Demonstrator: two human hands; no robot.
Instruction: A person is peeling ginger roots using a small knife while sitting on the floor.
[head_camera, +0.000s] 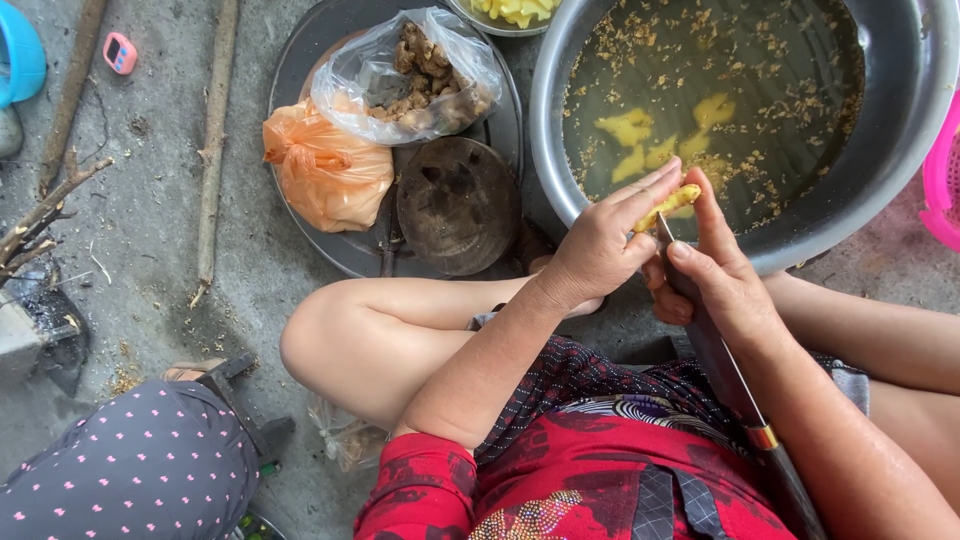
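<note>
Head view: The left hand pinches a yellow ginger piece between its fingers, held over the near rim of the metal basin so peelings drop into the water. The right hand has its fingers closed around a knife, blade against the piece. A round tray with bags lies just left; the floor beyond is open.

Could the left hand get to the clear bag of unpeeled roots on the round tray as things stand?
Probably yes, once it lets go: the left hand holds a yellow peeled piece with the right hand, and the clear bag lies uncovered on the tray.
</note>
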